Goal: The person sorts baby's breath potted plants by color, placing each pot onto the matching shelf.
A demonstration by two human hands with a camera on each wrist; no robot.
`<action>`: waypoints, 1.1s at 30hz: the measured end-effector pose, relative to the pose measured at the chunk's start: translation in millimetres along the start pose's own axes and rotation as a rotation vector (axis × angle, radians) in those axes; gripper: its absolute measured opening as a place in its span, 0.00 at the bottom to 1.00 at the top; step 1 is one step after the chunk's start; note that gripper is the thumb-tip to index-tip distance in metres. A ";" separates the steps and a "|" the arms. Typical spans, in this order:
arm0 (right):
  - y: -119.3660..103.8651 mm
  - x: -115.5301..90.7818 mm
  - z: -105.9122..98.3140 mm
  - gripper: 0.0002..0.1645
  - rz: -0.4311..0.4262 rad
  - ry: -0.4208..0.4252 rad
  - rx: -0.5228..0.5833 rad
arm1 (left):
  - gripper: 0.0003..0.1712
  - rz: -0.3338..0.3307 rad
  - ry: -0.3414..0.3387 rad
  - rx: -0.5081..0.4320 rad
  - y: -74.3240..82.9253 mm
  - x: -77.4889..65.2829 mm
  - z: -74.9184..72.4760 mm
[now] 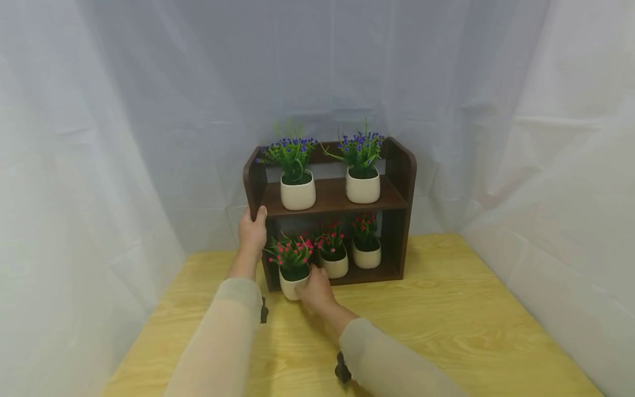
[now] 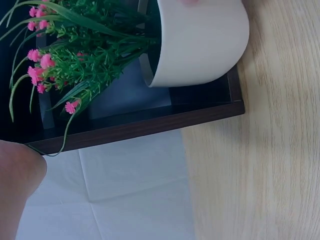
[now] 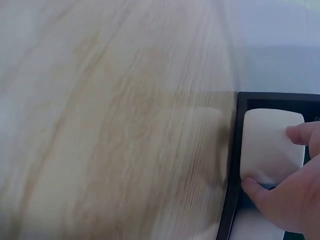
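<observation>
My left hand (image 1: pixel 252 234) grips the left side panel of a dark brown two-tier shelf (image 1: pixel 332 194), thumb on the panel's front edge. Low at the shelf's left end, my right hand (image 1: pixel 316 289) holds a white pot (image 1: pixel 291 286) of pink-red flowers, the pot overlapping the front edge of the bottom board. In the right wrist view, thumb and a finger lie on opposite parts of that pot (image 3: pixel 270 145). The left wrist view shows its pink flowers (image 2: pixel 37 72) leaning into the lower compartment. Beside it stand two more pots with red flowers, a middle one (image 1: pixel 334 268) and a right one (image 1: pixel 367 256).
On the upper tier stand two white pots with purple-blue flowers, one left (image 1: pixel 297 196) and one right (image 1: pixel 363 188). The shelf rests toward the back of a wood-grain table (image 1: pixel 446 314). White sheeting (image 1: pixel 208 110) hangs behind and on both sides.
</observation>
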State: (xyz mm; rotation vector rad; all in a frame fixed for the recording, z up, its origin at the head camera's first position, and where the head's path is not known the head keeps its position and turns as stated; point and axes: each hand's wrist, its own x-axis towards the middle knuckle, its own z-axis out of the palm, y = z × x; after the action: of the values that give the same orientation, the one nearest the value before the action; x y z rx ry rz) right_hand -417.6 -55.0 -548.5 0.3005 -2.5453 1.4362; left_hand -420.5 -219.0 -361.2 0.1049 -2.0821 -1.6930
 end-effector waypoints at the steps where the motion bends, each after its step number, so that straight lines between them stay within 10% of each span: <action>1: -0.3 0.2 -0.1 0.48 -0.004 0.008 0.001 | 0.31 -0.005 0.001 0.004 -0.3 0.4 -0.1; 33: -56.0 2.5 -9.5 0.30 0.048 0.058 -0.249 | 0.35 -0.021 -0.026 0.010 -0.7 1.2 -2.3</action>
State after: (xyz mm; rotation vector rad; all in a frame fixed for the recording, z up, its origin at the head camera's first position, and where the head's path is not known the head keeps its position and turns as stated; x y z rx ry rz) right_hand -403.9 -75.4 -497.2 0.1557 -2.6626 1.1075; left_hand -420.9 -221.7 -361.2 0.1085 -2.1157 -1.7057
